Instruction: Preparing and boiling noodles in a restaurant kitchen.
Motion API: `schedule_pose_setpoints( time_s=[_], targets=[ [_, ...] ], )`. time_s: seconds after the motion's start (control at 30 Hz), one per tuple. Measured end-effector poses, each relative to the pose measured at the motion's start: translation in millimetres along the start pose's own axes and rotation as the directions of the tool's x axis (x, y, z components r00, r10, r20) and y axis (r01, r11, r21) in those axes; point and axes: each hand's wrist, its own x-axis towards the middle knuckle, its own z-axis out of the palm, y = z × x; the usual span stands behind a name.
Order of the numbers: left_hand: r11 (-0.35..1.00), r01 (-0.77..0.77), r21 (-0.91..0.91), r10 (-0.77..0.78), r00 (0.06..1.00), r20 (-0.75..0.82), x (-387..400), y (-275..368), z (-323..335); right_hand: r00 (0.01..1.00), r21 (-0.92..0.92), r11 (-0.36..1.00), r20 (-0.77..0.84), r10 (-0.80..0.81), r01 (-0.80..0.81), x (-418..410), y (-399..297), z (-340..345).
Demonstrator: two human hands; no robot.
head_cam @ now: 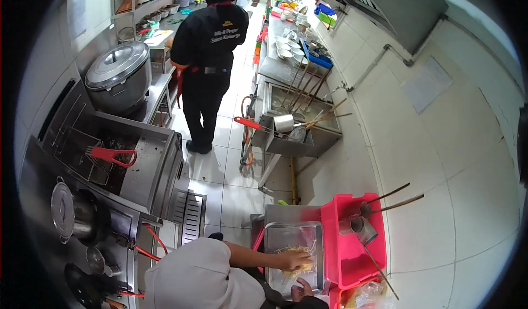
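My left hand reaches out from a grey sleeve over a shallow metal tray. Its fingers point down into a loose pile of thin pale-yellow strands, which look like noodles. Whether the fingers grip any strands is hidden. My right hand is by the tray's near edge, below the pile in the picture. Its fingers are apart and slightly bent, with nothing visible in them.
A pink plastic tub holding long-handled metal ladles stands beside the tray. A person in black stands in the aisle. Opposite are a fryer with red tongs, a pot and a large lidded cooker.
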Motion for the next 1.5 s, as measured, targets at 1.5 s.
schedule_pose_setpoints(
  time_s=[1.5],
  targets=[
    [0.976,-0.201,0.079,0.153,0.900,0.408,-1,-49,-23,0.912,0.179,0.935,-0.338,-0.234,0.306,73,-177,-58]
  ],
)
